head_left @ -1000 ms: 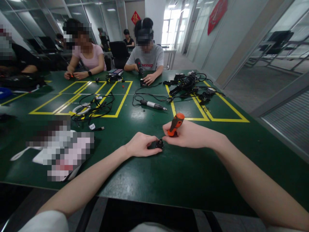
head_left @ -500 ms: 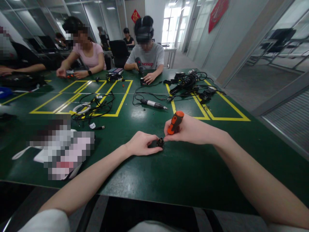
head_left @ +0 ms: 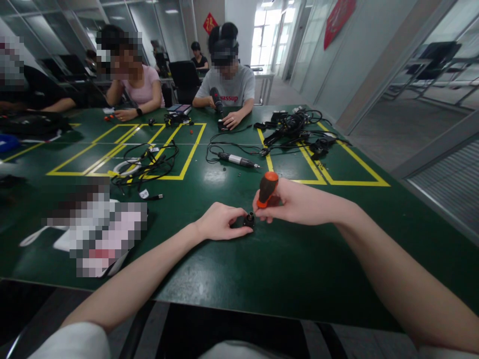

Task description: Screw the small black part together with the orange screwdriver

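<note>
Green surface [head_left: 209,269], glossy, yellow tape lines farther out; cables [head_left: 292,130] piled toward the far right. Black part [head_left: 248,221] sits on the near side, between the two hands. Left hand [head_left: 215,222]: fingers clamped on the part from its left, thumb along the near side. Right hand [head_left: 292,202]: fingers closed around the lower end of the screwdriver [head_left: 268,190], handle upward, slightly tilted. Shaft and tip hidden; cannot tell whether the tip meets the part.

Main risk, as judged: slip. Left grip covers little of a small part, and a smooth surface gives scant friction; a sideways push could twist or skid it. If the tip strays, the left fingers are close enough to be jabbed. Leaning handle could also load the tip off-axis and scar the part.

Lesser worry: tiny bits [head_left: 239,175] lie loose near the pen-shaped tool [head_left: 237,159]; a careless sweep of the right hand could scatter them.
</note>
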Available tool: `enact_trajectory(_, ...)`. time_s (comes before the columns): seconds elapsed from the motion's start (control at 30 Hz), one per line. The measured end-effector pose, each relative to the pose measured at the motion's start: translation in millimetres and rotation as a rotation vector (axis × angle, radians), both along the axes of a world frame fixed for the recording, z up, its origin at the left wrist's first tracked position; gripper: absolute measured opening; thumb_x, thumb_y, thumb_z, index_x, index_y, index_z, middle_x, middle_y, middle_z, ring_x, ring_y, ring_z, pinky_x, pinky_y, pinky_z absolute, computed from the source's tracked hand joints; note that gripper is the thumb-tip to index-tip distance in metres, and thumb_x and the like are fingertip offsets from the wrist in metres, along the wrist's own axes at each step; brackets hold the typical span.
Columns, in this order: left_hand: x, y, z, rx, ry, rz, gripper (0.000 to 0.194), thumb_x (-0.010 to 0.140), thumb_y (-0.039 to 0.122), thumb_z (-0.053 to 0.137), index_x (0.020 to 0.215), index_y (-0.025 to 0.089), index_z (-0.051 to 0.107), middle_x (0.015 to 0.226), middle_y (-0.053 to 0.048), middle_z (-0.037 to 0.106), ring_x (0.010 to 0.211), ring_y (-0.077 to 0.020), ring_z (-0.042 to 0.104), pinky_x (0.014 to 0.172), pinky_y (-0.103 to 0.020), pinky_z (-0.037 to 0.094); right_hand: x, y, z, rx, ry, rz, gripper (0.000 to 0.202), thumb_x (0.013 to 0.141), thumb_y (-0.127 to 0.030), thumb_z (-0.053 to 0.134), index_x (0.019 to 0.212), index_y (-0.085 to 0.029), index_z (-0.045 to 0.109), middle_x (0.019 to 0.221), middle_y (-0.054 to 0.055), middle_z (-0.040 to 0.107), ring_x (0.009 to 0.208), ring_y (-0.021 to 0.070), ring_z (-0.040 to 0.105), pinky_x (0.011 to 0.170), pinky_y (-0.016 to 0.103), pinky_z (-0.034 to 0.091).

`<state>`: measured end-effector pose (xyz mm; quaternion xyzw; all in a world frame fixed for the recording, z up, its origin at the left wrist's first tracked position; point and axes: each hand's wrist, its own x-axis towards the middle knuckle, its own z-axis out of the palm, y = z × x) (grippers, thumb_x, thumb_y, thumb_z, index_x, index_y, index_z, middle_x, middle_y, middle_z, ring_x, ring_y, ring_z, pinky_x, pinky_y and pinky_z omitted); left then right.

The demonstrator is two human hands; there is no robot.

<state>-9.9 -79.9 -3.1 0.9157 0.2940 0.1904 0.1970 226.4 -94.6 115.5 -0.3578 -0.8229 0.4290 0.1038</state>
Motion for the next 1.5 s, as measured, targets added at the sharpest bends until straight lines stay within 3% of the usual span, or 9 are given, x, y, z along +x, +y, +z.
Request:
enact_trajectory(0.23,-0.5,0.6,-0.5,-0.012,0.000,-0.003,0.035,0.095,0.052,0.067,0.083,0.018,0.066,0.056,0.007,0.054,0.050,-0.0083,0.051,0.055,-0.023,0.029,3.7,-1.3,3.2,0.143,0.009,0.008,0.013,0.090,-0.028,0.064,0.088,-0.017,0.070,0.085,0.004,0.070,0.069,0.0156,0.063,0.066,0.028,0.051)
enact_trajectory(0.43,0.2,0.3,-0.6,0.002,-0.004,-0.004,0.037,0.095,0.051,0.068,0.079,0.019,0.063,0.056,0.007,0.053,0.049,-0.0079,0.050,0.054,-0.023,0.029,1.1,-1.1,1.0,0.078,0.057,-0.069,0.016,0.085,-0.027,0.069,0.099,-0.018,0.065,0.090,0.002,0.066,0.062,0.0128,0.061,0.055,0.025,0.051)
enact_trajectory(0.87,0.0,0.1,-0.1,0.003,0.005,0.002,0.036,0.096,0.053,0.066,0.085,0.019,0.067,0.057,0.007,0.055,0.051,-0.0085,0.052,0.055,-0.023,0.031,3.7,0.0,6.1,0.016,0.023,-0.085,0.013,0.079,-0.029,0.073,0.077,-0.018,0.066,0.070,0.000,0.066,0.061,0.0149,0.059,0.060,0.028,0.048)
enact_trajectory(1.03,0.5,-0.2,0.8,-0.009,0.002,0.002,0.036,0.095,0.054,0.066,0.087,0.019,0.068,0.058,0.006,0.056,0.052,-0.0091,0.054,0.055,-0.023,0.031,3.1,0.4,7.9,0.042,0.006,-0.070,0.012,0.080,-0.030,0.070,0.076,-0.018,0.069,0.072,0.001,0.069,0.064,0.0159,0.060,0.065,0.030,0.050)
enact_trajectory(1.23,0.6,0.2,0.9,-0.006,0.007,0.003,0.036,0.095,0.054,0.066,0.085,0.019,0.067,0.057,0.006,0.055,0.051,-0.0088,0.053,0.055,-0.023,0.030,2.1,-0.3,6.6,0.027,0.046,-0.103,0.015,0.078,-0.025,0.070,0.091,-0.018,0.070,0.083,0.003,0.074,0.069,0.0177,0.064,0.066,0.030,0.052)
enact_trajectory(1.5,1.0,-0.5,2.2,-0.014,0.013,0.008,0.037,0.095,0.052,0.067,0.080,0.019,0.064,0.057,0.006,0.054,0.050,-0.0083,0.050,0.055,-0.023,0.029,2.5,-1.7,7.8,0.012,0.050,-0.057,0.012,0.079,-0.022,0.068,0.090,-0.019,0.067,0.085,0.002,0.073,0.069,0.0164,0.067,0.067,0.030,0.055)
